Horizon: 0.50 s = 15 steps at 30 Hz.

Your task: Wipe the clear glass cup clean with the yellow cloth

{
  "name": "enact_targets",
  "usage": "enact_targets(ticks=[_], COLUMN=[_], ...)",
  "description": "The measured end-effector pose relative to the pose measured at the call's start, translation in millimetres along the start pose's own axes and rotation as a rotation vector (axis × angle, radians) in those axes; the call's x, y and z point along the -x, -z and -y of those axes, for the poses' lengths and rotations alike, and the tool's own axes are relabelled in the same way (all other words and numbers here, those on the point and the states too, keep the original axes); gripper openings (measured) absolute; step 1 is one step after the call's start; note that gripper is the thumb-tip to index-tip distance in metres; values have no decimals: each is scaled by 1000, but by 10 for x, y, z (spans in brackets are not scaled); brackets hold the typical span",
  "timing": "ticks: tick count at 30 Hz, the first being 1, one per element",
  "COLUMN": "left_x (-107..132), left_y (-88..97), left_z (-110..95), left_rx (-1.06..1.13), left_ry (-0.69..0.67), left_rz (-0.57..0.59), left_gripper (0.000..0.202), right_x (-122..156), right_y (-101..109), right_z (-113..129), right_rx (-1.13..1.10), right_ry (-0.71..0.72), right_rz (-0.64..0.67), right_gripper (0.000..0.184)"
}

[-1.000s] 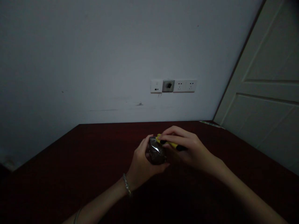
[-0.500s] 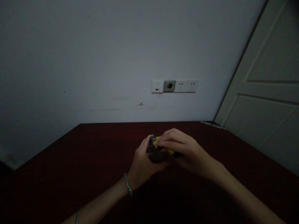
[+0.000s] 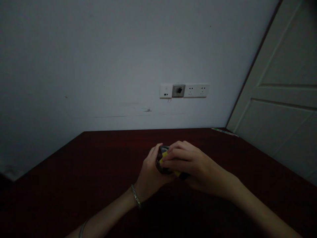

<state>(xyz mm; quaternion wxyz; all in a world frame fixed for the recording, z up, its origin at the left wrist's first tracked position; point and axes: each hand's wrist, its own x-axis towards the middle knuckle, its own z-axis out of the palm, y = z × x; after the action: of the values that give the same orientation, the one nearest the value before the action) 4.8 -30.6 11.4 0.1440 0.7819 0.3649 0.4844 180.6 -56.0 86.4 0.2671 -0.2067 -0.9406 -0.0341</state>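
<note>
Both hands meet above the middle of a dark red table [image 3: 74,185]. My left hand [image 3: 151,173], with a bracelet at the wrist, is closed around a small dark shiny object [image 3: 162,168]. My right hand [image 3: 190,165] is closed on a thin yellow tool with a black end [image 3: 163,157], whose yellow tip lies against the dark object. The right fingers cover most of both things, so I cannot make out what the dark object is.
A white wall stands behind the table with a row of sockets and a switch [image 3: 184,90]. A pale panelled door [image 3: 284,99] is at the right. A thin light strip [image 3: 224,132] lies at the table's far right corner. The room is dim.
My right hand has slid left and down with the yellow tool, covering more of the dark object. The left hand has stayed where it was.
</note>
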Motion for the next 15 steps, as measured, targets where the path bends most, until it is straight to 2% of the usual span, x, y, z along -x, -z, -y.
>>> enact_targets(ticks=[3, 7, 10, 15], left_x=[-4, -2, 2, -24], left_y=[0, 6, 10, 28], left_z=[-29, -102, -116, -89], left_rx=[-22, 18, 93, 182], left_ry=[-32, -27, 27, 179], left_rz=[-16, 3, 6, -18], left_gripper=[78, 78, 82, 78], right_x=[1, 3, 12, 11], right_y=[-28, -34, -7, 39], right_z=[-77, -171, -177, -68], right_rx=[-68, -155, -175, -165], right_ry=[-22, -88, -87, -16], right_rz=[-111, -252, -226, -87], right_gripper=[49, 38, 37, 47])
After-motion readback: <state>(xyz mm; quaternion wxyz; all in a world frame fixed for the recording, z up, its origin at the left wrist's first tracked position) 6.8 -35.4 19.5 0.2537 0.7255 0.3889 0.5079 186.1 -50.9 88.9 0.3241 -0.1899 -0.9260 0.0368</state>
